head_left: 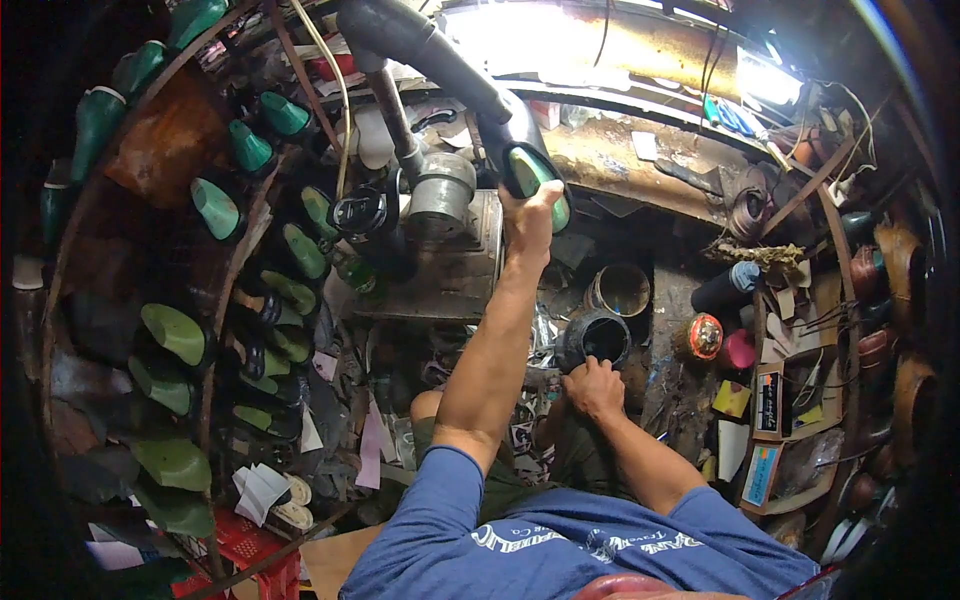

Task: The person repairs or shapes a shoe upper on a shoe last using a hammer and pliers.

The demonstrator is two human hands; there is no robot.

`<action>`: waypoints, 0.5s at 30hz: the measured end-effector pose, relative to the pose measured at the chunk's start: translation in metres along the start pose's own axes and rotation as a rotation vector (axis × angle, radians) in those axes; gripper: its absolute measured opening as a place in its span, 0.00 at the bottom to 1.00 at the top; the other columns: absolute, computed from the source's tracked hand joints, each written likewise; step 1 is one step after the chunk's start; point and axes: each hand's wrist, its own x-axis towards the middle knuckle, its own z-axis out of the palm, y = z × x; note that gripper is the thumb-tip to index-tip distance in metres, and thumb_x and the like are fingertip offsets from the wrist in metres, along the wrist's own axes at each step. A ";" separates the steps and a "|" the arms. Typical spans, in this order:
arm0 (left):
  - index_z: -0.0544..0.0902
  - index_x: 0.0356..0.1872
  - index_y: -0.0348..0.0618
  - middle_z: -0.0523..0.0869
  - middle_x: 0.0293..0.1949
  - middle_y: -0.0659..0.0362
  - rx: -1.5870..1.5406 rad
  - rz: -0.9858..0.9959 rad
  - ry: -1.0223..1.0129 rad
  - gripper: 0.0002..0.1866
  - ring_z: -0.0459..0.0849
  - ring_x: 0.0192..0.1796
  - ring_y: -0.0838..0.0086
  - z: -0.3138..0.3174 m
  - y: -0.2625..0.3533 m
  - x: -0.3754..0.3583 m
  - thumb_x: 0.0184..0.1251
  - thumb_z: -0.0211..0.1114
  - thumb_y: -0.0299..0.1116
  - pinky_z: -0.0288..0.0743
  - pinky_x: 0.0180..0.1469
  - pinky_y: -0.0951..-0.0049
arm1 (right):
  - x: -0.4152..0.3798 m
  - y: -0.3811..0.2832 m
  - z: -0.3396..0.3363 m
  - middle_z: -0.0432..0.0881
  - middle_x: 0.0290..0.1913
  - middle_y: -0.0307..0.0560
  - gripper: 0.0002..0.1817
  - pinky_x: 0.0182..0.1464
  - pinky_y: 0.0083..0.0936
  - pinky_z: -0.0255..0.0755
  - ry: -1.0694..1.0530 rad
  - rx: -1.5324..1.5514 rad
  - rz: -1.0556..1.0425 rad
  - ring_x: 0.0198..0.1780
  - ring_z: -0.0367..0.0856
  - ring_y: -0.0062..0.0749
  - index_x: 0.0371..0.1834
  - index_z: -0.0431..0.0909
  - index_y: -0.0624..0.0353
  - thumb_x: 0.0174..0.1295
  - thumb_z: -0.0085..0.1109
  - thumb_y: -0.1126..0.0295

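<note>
My left hand (530, 215) reaches forward and is closed around the heel end of a black shoe (497, 148) with a green shoe last (527, 172) inside it. The shoe's far end meets the end of a dark metal pipe (430, 50). Lower and to the right, my right hand (597, 388) has its fingers bent over the near rim of a dark round can (570, 345). Some of these fingertips are hidden inside the can. Behind it stands another open can (618, 290) with a stained rim.
Shoes on green lasts (173, 333) fill racks at left. A metal stand (443, 195) supports the pipe. At right are a dark bottle with a blue cap (740, 278), a red-topped jar (703, 336) and small boxes (768, 400). A lit tube lamp (770, 78) hangs ahead. A red crate (250, 545) sits lower left.
</note>
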 end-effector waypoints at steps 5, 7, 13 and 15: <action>0.68 0.62 0.36 0.78 0.50 0.55 -0.168 -0.062 -0.081 0.33 0.77 0.51 0.67 -0.010 -0.020 0.010 0.52 0.68 0.29 0.71 0.55 0.69 | 0.002 0.004 0.005 0.76 0.51 0.60 0.31 0.55 0.49 0.72 0.015 0.007 -0.025 0.54 0.76 0.60 0.52 0.75 0.57 0.49 0.68 0.48; 0.78 0.48 0.44 0.80 0.39 0.62 -0.177 -0.073 0.013 0.18 0.80 0.38 0.74 -0.007 -0.020 0.005 0.56 0.67 0.36 0.74 0.39 0.73 | 0.002 0.005 0.006 0.76 0.51 0.60 0.31 0.54 0.49 0.72 0.017 0.004 -0.027 0.53 0.76 0.60 0.52 0.75 0.57 0.49 0.68 0.48; 0.73 0.54 0.37 0.79 0.45 0.58 -0.127 -0.059 -0.015 0.25 0.77 0.46 0.71 -0.002 0.003 -0.010 0.53 0.66 0.28 0.72 0.50 0.70 | 0.004 0.006 0.008 0.76 0.51 0.60 0.31 0.54 0.49 0.72 0.021 -0.006 -0.014 0.53 0.77 0.61 0.51 0.76 0.58 0.49 0.67 0.47; 0.73 0.54 0.37 0.79 0.45 0.58 -0.132 -0.043 -0.015 0.25 0.77 0.46 0.71 -0.001 0.008 -0.015 0.53 0.67 0.28 0.72 0.50 0.70 | 0.004 0.004 0.006 0.76 0.51 0.60 0.31 0.54 0.49 0.72 0.022 -0.007 -0.012 0.53 0.77 0.60 0.51 0.76 0.58 0.49 0.67 0.47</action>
